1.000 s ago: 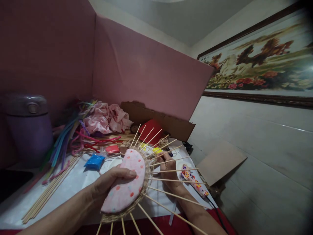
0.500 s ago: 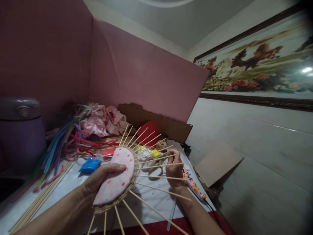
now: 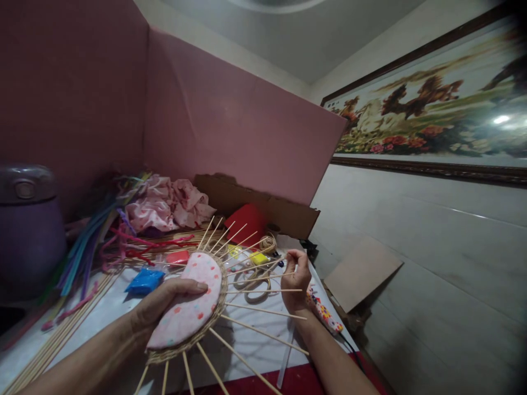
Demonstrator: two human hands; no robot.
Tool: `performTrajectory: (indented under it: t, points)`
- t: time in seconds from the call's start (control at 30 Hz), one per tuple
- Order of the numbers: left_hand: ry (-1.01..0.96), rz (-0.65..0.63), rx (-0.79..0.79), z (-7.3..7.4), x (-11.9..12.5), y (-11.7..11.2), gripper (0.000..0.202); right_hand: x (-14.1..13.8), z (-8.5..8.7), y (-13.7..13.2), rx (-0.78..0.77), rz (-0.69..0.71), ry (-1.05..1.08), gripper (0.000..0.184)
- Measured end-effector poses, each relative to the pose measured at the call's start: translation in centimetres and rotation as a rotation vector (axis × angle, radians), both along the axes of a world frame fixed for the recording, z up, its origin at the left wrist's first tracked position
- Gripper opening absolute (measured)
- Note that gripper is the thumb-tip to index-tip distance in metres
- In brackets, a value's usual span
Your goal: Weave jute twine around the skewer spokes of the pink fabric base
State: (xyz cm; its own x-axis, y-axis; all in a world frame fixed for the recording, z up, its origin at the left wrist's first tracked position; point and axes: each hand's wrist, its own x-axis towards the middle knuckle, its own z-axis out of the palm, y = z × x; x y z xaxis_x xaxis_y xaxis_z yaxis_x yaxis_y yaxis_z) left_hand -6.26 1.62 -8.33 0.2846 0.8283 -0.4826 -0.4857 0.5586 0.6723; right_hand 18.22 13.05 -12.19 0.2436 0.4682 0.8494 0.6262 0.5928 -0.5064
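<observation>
My left hand (image 3: pixel 171 299) grips a half-round woven piece, its thumb pressed flat on pink spotted fabric (image 3: pixel 196 307) that covers the middle. Along the curved side runs a band of twisted tan cord (image 3: pixel 218 309), and thin wooden sticks (image 3: pixel 263 311) fan outward from it. At the outer ends of the right-hand sticks is my right hand (image 3: pixel 297 280), its thumb and fingers pinched together. What sits between those fingertips is too small to make out. Scissors (image 3: pixel 258 296) lie on the table behind the sticks.
Blue packet (image 3: pixel 145 281), red packet (image 3: pixel 178 258) and yellow packet (image 3: pixel 259 258) lie beyond the piece. Pipe cleaners (image 3: pixel 88 247), crumpled pink cloth (image 3: pixel 164 203) and a purple flask (image 3: pixel 28 236) stand left. A flower-patterned glue gun (image 3: pixel 325 312) with a cord lies right. Loose sticks (image 3: pixel 61 340) lie lower left.
The woven piece and my left hand have shifted slightly left and down in view. My right hand has moved a little right relative to the sticks, fingers still pinched.
</observation>
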Motion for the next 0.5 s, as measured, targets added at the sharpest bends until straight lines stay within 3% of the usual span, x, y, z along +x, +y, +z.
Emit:
performTrajectory:
  t: [0.3,0.5]
  points:
    - [-0.086,-0.084,0.034,0.0,0.4,-0.9,0.021,-1.7,-1.0,-0.9,-0.341,0.492,0.009,0.013]
    - [-0.119,-0.091,0.061,0.4,1.7,-1.9,0.026,-3.7,0.3,-3.3,-0.457,0.648,0.066,0.012]
